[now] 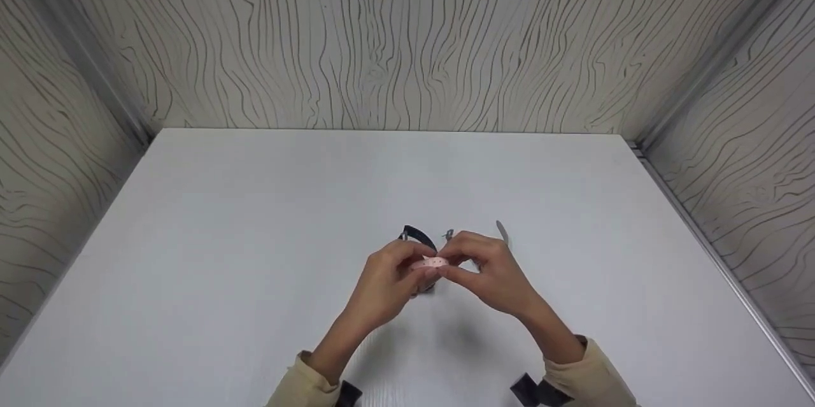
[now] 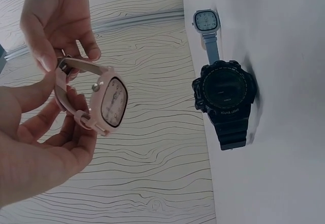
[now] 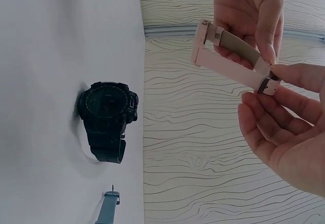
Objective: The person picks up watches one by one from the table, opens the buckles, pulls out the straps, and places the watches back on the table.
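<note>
A pink wristwatch point(image 2: 114, 104) with a rounded square face is held up above the table by both hands. Its strap point(image 3: 228, 67) forms a loop, the ends meeting at a dark metal buckle point(image 3: 264, 85). My left hand point(image 1: 385, 283) pinches the strap near the buckle between thumb and fingers. Opposite it, my right hand point(image 1: 493, 273) pinches the strap at the buckle, fingertips close to the left hand's. In the head view the hands cover most of the watch.
Beyond the hands, a black sports watch point(image 2: 226, 92) lies on the white table point(image 1: 223, 235). Near it is a light blue watch point(image 2: 206, 21) with a square face, partly hidden by my right hand in the head view. Wood-patterned panels point(image 1: 382, 37) enclose the table.
</note>
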Tool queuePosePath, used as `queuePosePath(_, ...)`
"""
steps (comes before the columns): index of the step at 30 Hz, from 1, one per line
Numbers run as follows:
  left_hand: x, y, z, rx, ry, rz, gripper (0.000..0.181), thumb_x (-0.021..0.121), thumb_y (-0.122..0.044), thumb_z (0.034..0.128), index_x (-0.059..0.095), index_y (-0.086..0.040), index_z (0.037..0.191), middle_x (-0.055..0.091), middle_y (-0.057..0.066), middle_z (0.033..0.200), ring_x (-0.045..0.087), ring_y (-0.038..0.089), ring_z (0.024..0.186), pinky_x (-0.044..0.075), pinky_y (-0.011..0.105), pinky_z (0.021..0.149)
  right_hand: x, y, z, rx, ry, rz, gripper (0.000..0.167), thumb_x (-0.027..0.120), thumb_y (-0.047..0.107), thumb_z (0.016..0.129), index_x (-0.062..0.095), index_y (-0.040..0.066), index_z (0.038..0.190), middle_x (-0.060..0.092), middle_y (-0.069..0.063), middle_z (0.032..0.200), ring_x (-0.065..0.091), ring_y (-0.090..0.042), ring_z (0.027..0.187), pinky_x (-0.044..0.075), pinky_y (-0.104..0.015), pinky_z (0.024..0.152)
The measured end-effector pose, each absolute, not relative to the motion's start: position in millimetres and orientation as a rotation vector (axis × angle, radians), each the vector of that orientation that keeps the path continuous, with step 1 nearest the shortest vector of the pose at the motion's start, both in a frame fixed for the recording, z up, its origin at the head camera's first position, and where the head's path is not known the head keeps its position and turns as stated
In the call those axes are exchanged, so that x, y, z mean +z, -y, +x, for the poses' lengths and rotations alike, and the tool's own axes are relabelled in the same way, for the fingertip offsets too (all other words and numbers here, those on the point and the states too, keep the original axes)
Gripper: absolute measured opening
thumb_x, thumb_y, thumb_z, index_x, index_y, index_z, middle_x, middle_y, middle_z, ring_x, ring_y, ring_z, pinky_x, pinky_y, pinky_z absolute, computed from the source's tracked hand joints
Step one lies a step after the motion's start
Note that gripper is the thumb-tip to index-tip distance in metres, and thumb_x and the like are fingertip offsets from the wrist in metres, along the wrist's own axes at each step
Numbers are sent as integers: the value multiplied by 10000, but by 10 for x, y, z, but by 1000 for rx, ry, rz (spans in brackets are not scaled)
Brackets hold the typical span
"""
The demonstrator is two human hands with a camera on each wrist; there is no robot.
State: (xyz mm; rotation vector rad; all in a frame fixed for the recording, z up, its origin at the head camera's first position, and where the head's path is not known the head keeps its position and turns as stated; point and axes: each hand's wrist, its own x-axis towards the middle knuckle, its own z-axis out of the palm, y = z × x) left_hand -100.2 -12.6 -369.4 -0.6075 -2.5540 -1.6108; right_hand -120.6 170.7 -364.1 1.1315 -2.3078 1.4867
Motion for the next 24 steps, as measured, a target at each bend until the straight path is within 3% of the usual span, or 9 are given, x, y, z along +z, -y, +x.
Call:
queuePosePath(11, -3710, 126, -1005, -1600, 2523, -622, 152, 641, -148, 856, 648, -65, 983, 588, 7, 912, 547, 134, 810, 499, 274, 746, -3441, -1628, -1086, 1553, 2249, 1144, 125, 631, -132, 766, 648, -51, 860, 601, -130, 802, 578, -185, 737, 507, -256, 667)
queuePosePath(15, -3718, 125, -1015, -1586, 2504, -622, 136, 634, -134, 860, 652, -66, 976, 594, 10, 916, 550, 138, 821, 500, 323, 756, -3523, -1648, -1133, 1582, 2231, 1138, 127, 636, -126, 769, 649, -53, 872, 606, -132, 813, 583, -191, 749, 513, -262, 679)
queuePosePath(24, -3718, 128, -1020, -1599, 2471, -615, 147, 629, -157, 866, 649, -69, 982, 591, 8, 918, 544, 134, 813, 491, 263, 737, -3707, -1704, -1229, 1639, 2217, 1106, 125, 638, -50, 810, 670, -3, 921, 619, -90, 857, 591, -195, 789, 522, -272, 733)
